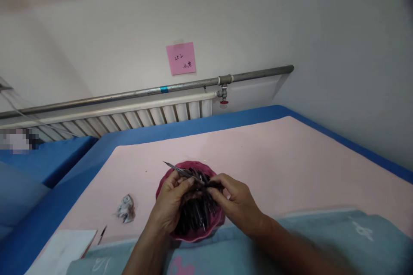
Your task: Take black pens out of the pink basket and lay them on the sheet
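A dark pink bowl (193,166) sits on the pink table cover near its front edge, filled with several thin dark pen-like sticks (196,215). Both my hands hover over it. My left hand (169,206) is closed around one long thin dark stick (180,171), whose pointed tip juts out up and to the left. My right hand (237,204) pinches the other end of that same stick between thumb and fingers. Parts of the bowl are hidden behind my hands.
A crumpled scrap of paper (125,209) lies left of the bowl, with a single dark stick (102,235) and a white sheet (63,251) near the front left. A grey-blue towel (322,232) covers the front edge. Radiator (129,118), pipe and a pink note (180,58) on the back wall.
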Available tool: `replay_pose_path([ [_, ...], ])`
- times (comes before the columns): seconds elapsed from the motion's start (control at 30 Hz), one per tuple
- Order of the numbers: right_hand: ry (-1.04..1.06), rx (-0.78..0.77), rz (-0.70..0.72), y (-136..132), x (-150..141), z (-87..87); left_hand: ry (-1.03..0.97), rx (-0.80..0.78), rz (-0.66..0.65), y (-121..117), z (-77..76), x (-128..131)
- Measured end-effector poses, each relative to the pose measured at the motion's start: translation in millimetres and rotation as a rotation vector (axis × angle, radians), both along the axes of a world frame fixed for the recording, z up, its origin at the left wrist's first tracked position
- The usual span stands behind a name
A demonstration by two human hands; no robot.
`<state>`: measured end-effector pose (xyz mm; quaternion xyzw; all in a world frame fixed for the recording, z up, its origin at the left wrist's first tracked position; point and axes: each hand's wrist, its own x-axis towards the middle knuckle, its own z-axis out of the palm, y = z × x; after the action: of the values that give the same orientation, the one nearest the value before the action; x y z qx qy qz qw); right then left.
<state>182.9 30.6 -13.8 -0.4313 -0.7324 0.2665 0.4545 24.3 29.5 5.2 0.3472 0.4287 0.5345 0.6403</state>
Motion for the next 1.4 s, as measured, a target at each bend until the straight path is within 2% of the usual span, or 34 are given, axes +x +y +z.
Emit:
replay_pose_path([
  [0.17, 0.025, -0.044, -0.006, -0.9, -1.4, 2.1, -0.006, 0.013, -0.009, -1.9, 0.4, 0.2],
  [0.33, -0.019, -0.08, 0.031, 0.6, -0.5, -3.1, 0.005, 0.008, 0.027, -0.8, 0.3, -1.9],
  [0.53, -0.097, 0.013, -0.007, 2.0, 1.6, -7.2, -0.001, 0.015, 0.026, 0.1, 0.8, -2.4],
  [0.77, -0.167, 0.093, 0.076, 1.7, 2.9, -5.4, 0.009, 0.013, 0.026, -0.8, 1.4, -1.3],
  [1.0, -0.155, 0.077, 0.037, 1.0, 1.6, -6.7, 0.02, 0.002, 0.029, -1.0, 2.1, -0.6],
  [1.23, -0.185, 0.122, 0.109, 1.5, 2.2, -5.2, 0.031, 0.009, 0.027, -1.0, 1.5, -0.4],
  [1.4, -0.162, 0.107, 0.063, 1.7, 1.3, -6.8, 0.035, 0.024, 0.018, -1.3, 1.3, -0.3],
])
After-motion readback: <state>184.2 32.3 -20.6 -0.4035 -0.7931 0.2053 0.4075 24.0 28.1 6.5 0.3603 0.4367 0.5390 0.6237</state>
